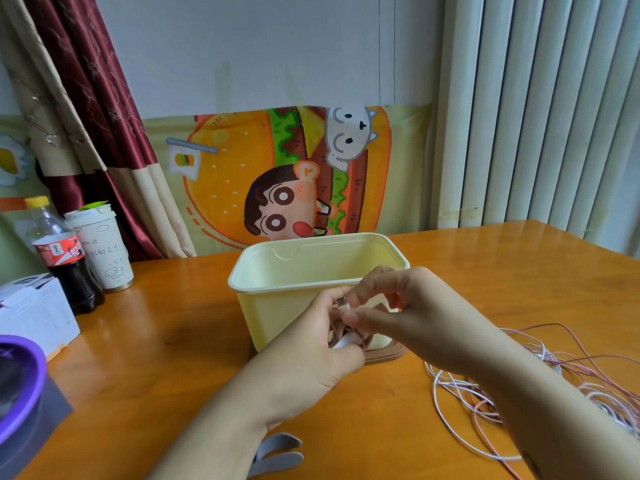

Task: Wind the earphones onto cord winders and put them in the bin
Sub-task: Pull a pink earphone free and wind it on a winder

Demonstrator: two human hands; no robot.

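In the head view I am seeing little of the white winder (pixel 346 341). Both hands are covering it, and I cannot tell how the wraps are sitting. The loose cords (pixel 519 386) are running off the right edge of the table (pixel 173 341), and a grey winder (pixel 278 452) is peeking from under the left wrist. The left hand (pixel 311 351) is curling round the pink earphone cord (pixel 337 332), bunched just in front of the cream bin (pixel 277 306). The right hand (pixel 415 317) is pinching the silver plug (pixel 342 302) between thumb and forefinger.
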